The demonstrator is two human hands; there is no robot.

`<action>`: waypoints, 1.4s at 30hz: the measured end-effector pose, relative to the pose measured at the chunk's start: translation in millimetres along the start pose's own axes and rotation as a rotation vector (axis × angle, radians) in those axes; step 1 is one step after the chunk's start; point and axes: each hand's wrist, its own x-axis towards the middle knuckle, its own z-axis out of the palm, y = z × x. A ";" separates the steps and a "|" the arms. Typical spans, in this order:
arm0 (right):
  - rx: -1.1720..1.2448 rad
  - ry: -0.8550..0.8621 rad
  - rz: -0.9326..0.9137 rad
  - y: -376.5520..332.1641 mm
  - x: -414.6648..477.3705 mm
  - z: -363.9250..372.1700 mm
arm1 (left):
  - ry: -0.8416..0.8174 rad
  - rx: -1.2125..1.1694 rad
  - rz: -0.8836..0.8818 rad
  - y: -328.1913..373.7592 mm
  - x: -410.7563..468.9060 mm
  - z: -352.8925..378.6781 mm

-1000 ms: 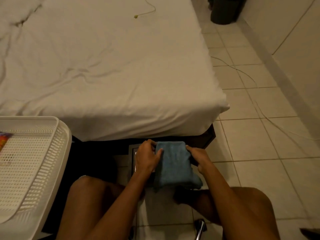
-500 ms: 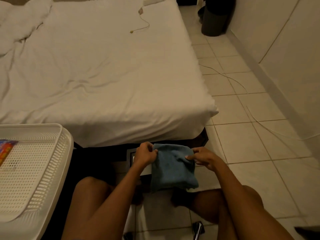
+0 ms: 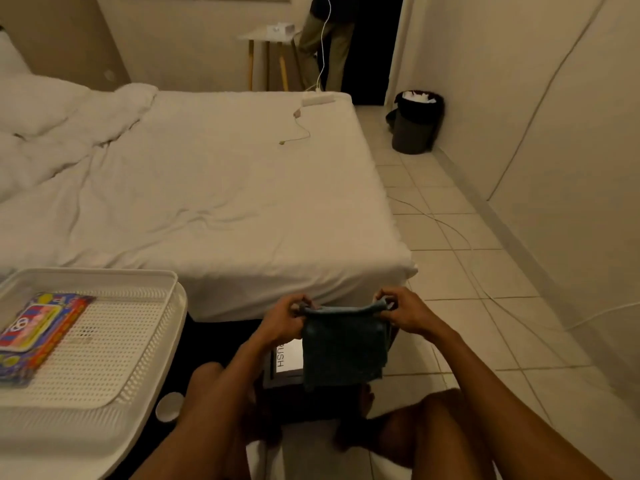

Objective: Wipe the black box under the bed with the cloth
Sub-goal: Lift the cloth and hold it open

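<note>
Lower centre: black box [image 3: 277, 379], labelled PUSH, on the floor at the bed [image 3: 214, 188] edge, between the knees. Above it, left hand [image 3: 284, 318] and right hand [image 3: 403, 313] each pinch a top corner of the hanging blue cloth [image 3: 343, 348]. Risk: a loosened grip drops the cloth; wiping may depress the PUSH panel.

The room is dim, lit in a warm yellowish tone that leaves the bed sheet [image 3: 214, 188] and walls beige. The light falls from above, its source outside the picture. Deep shadow fills the gap under the bed and the doorway [image 3: 367, 50] at the far end. The cloth [image 3: 343, 348] and the box [image 3: 287, 358] beneath it are dark and soft in detail. The wide lens bends the wall lines at the right edge, and the picture is slightly grainy
</note>
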 end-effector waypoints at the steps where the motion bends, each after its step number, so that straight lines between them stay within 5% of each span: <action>1: -0.036 -0.016 -0.017 -11.6 -3.8 -6.3 | 0.006 0.026 0.022 11.4 -4.0 -7.7; 25: -0.393 -0.052 -0.309 -201.0 -68.6 -125.4 | 0.208 0.380 0.383 215.6 -68.4 -148.3; 42: -0.202 0.107 -0.343 -226.9 -72.2 -128.7 | 0.295 0.422 0.433 256.3 -81.5 -173.6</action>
